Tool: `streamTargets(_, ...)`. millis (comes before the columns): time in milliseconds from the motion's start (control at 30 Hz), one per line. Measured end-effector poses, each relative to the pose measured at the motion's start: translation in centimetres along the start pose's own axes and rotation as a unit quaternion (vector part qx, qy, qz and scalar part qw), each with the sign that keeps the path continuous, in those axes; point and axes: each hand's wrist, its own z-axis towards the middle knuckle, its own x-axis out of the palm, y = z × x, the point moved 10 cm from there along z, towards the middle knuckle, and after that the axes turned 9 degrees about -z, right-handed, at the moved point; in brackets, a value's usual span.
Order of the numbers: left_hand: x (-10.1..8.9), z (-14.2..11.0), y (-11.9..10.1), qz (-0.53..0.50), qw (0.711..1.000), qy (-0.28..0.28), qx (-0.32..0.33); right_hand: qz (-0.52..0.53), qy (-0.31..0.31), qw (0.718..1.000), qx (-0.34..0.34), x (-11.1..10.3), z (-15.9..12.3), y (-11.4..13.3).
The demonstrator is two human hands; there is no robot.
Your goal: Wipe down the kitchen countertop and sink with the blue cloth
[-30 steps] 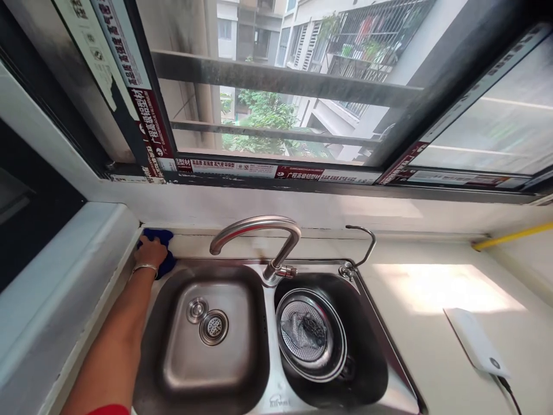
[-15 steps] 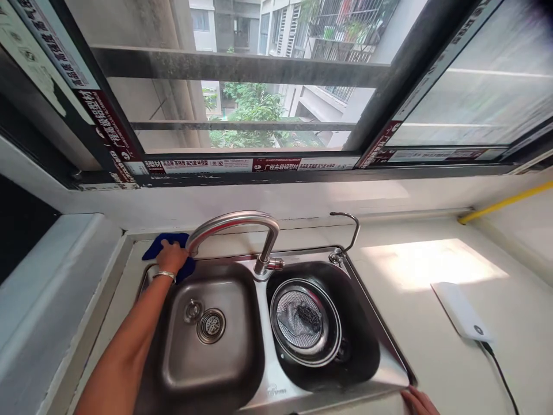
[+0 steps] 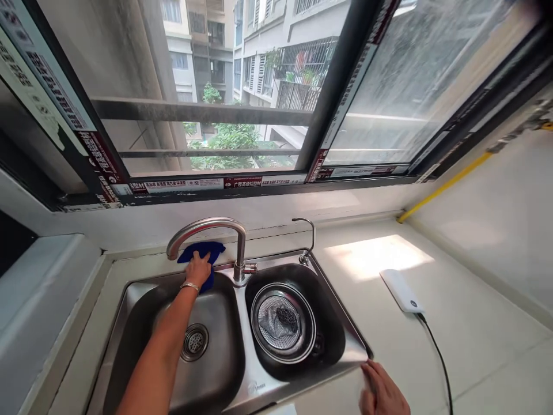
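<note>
My left hand [image 3: 197, 268] reaches across the left basin and presses a blue cloth [image 3: 203, 253] onto the back rim of the steel double sink [image 3: 242, 323], just left of the tap's base. The curved tap [image 3: 207, 230] arches over the hand. A bracelet sits on that wrist. My right hand [image 3: 382, 392] rests at the sink's front right corner, fingers stretched flat on the counter and holding nothing.
A round metal strainer bowl [image 3: 283, 323] with a scrubber lies in the right basin. A thin hooked spout [image 3: 307, 239] stands behind it. A white power bank [image 3: 401, 291] with a black cable [image 3: 436, 351] lies on the pale counter at right. A window runs along the back wall.
My left hand has slid the blue cloth rightward along the back rim, from the far left corner to beside the tap. My right hand has come into view at the front right corner.
</note>
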Motion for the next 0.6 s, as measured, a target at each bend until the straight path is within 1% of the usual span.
streamTargets(67, 0.2, -1.5, 0.0, -0.007, 1.000, 0.005, -0.003, 0.004, -0.015, 1.000, -0.013, -0.2, -0.1, 0.6)
streamTargets(133, 0.2, -3.1, 0.5, -0.018, 1.000, 0.004, -0.016, 0.003, -0.026, 1.000, -0.013, -0.5, 0.0, 1.0)
streamTargets(200, -0.2, -4.8, 1.8, -0.028, 0.999, -0.005, -0.041, 0.007, -0.027, 0.999, -0.019, -0.7, 0.0, 1.4)
streamTargets(267, -1.4, -6.5, 3.7, -0.033, 0.997, -0.022, -0.069, 0.018, -0.023, 0.999, -0.024, -0.8, -0.1, 1.5)
streamTargets(367, -4.6, -8.8, 7.2, -0.032, 0.992, -0.060, -0.107, 0.035, -0.012, 0.999, -0.013, -0.6, -0.2, 1.0)
streamTargets(467, -9.0, -11.6, 11.2, -0.022, 0.983, -0.107, -0.148, 0.042, 0.010, 0.999, -0.009, -0.3, -0.2, 0.7)
streamTargets(533, -11.8, -13.9, 13.8, -0.009, 0.975, -0.134, -0.176, 0.041, 0.022, 0.999, -0.011, -0.5, -0.2, 0.9)
streamTargets(600, -13.6, -16.7, 16.2, 0.007, 0.968, -0.151, -0.202, 0.039, 0.021, 0.999, -0.009, -1.0, 0.0, 1.2)
